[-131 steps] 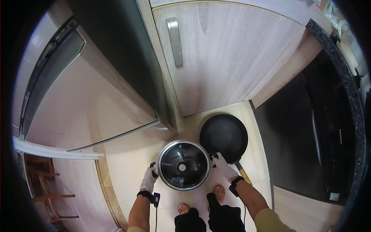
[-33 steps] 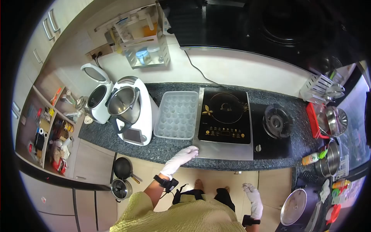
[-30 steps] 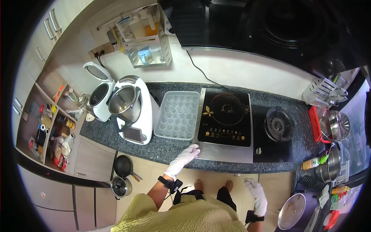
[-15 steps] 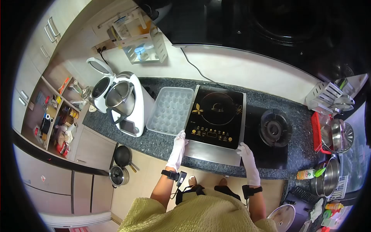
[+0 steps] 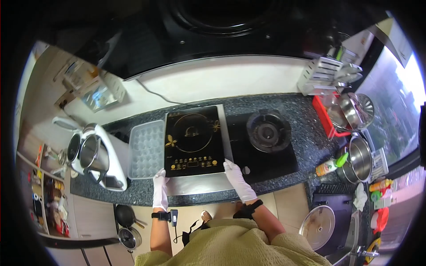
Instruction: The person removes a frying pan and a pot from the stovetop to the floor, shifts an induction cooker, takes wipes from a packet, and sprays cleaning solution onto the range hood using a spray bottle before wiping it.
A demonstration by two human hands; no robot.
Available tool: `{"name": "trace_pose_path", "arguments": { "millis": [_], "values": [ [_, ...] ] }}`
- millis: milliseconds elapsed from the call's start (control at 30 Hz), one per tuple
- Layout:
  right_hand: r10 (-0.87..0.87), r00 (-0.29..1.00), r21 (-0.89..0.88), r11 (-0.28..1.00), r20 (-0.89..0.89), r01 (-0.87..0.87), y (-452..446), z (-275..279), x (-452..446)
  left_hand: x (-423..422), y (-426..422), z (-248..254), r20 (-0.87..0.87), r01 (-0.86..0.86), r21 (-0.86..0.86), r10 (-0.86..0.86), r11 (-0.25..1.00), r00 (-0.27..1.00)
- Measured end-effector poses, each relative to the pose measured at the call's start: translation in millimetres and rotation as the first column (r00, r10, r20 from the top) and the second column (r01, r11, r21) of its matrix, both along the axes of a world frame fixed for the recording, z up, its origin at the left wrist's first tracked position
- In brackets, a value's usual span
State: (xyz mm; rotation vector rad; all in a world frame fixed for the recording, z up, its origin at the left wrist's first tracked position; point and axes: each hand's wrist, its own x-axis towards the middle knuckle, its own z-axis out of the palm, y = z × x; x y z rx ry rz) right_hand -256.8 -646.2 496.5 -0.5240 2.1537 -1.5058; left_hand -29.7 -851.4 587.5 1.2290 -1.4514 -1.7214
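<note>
A black induction cooktop [image 5: 193, 142] with gold patterns and buttons lies on a silver metal plate [image 5: 199, 185] on the counter. My left hand [image 5: 160, 189], in a white glove, grips near the cooktop's front left corner, close to a clear plastic tray [image 5: 146, 150] with round hollows. At the front right corner, my gloved right hand [image 5: 238, 179] has its fingers against the cooktop's edge. The undersides of both hands are hidden.
To the right is a black gas hob [image 5: 268, 131] with one burner. A white cooking machine [image 5: 106, 166] stands left of the tray. Further right are a red basket [image 5: 326, 117], a spray bottle [image 5: 328, 166] and a steel pot [image 5: 359, 157]. The dark range hood [image 5: 213, 40] hangs above.
The view has turned right, so the counter appears shifted left. My right hand has come in against the cooktop's right front corner. My left hand stays at the left corner.
</note>
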Motion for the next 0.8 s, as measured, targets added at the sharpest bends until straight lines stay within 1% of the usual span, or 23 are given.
{"name": "trace_pose_path", "arguments": {
  "millis": [33, 67, 133, 167, 200, 300, 400, 433, 500, 567, 667, 700, 767, 800],
  "values": [
    [-0.011, 0.991, 0.006, 1.0, -0.132, 0.012, 1.5, 10.8, 3.1, -2.4, 0.4, 4.2, 0.004, 0.022, 0.003, -0.022, 1.0, 1.0],
    [-0.02, 0.99, 0.027, 0.999, -0.138, 0.024, 0.4, 13.7, 4.4, -0.7, -0.4, 1.3, -0.02, 0.028, -0.004, -0.028, 1.0, 0.999],
    [-0.023, 0.989, 0.025, 0.999, -0.144, 0.026, 1.8, 17.9, 6.7, 0.3, 0.8, 0.7, 0.012, -0.002, -0.003, 0.002, 1.0, 1.0],
    [-0.013, 0.991, 0.029, 0.999, -0.13, 0.017, 3.0, 21.0, 7.4, 2.4, 0.3, -2.1, -0.009, -0.007, 0.008, 0.007, 1.0, 1.0],
    [-0.002, 0.993, 0.033, 0.999, -0.116, 0.005, 5.1, 24.1, 9.1, 4.0, -1.8, -4.7, 0.043, -0.022, 0.029, 0.02, 0.999, 0.999],
    [0.015, 0.998, 0.038, 0.999, -0.06, -0.013, 7.0, 22.4, 9.9, 13.5, -8.2, -16.3, 0.014, 0.062, 0.072, -0.063, 0.995, 0.998],
    [0.011, 0.999, 0.034, 0.999, -0.042, -0.009, 6.7, 24.7, 10.3, 13.4, -16.7, -31.0, 0.053, 0.006, 0.087, -0.011, 0.996, 0.999],
    [0.011, 0.999, 0.03, 1.0, -0.045, -0.009, 6.0, 23.6, 9.9, 11.4, -7.1, -22.4, 0.015, -0.019, 0.07, 0.018, 0.997, 1.0],
    [0.006, 0.999, 0.025, 1.0, -0.04, -0.005, 4.3, 21.0, 9.2, 9.5, -2.1, -13.6, 0.019, -0.003, 0.059, 0.001, 0.998, 1.0],
    [0.001, 1.0, 0.001, 1.0, -0.028, -0.001, 3.1, 12.7, 9.5, 10.6, -1.9, -16.8, 0.02, -0.011, 0.05, 0.01, 0.999, 1.0],
    [0.044, 0.997, -0.089, 0.995, 0.067, -0.038, 1.5, -4.8, 6.1, 13.7, 6.9, -11.1, -0.05, 0.009, 0.079, -0.005, 0.997, 0.999],
    [0.05, 0.996, -0.086, 0.995, 0.072, -0.044, 6.6, -10.0, 4.1, 13.5, 7.9, -15.2, -0.03, -0.019, 0.07, 0.021, 0.997, 0.999],
    [0.061, 0.995, -0.08, 0.995, 0.083, -0.055, 26.4, 21.8, 2.8, 21.0, 2.5, -31.8, 0.008, -0.074, 0.049, 0.074, 0.996, 0.997],
    [0.087, 0.987, -0.083, 0.994, 0.135, -0.076, 39.0, 28.8, 1.0, 29.6, -0.7, -43.0, 0.018, -0.078, 0.039, 0.077, 0.996, 0.997]
  ]
}}
